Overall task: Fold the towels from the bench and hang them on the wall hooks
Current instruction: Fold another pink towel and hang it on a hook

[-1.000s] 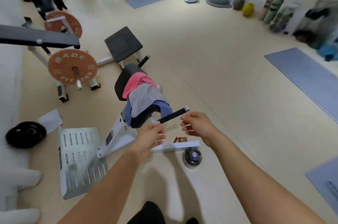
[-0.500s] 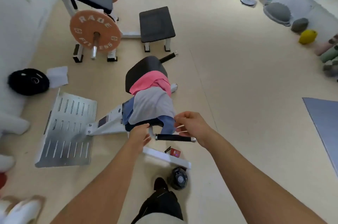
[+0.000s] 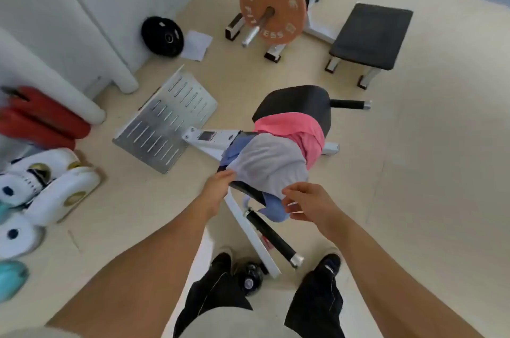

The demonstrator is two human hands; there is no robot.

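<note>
A black padded bench on a white steel frame (image 3: pixel 300 101) carries three draped towels: grey cloth towel (image 3: pixel 271 164) on top, pink cloth towel (image 3: pixel 298 128) at its one o'clock, blue cloth towel (image 3: pixel 273 209) beneath. The left hand (image 3: pixel 219 186) pinches the grey towel's seven-o'clock corner. The right hand (image 3: pixel 309 204), fingers loosely curled, touches the blue towel at five o'clock; whether it grips is unclear.

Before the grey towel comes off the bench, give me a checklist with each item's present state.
1. Left hand on the grey towel: ok, its fingers meet the near left corner.
2. Right hand on the grey towel: cannot tell; its curled fingers are at the edge, over the blue towel.
3. Grey towel lies on top: ok, it overlaps the pink towel and the blue one.
4. Blue towel free to stay behind: not ok, its end hangs right at the right hand.
5. Black handle clear of the pull: cannot tell.
6. Wall hooks in view: not ok.
</note>
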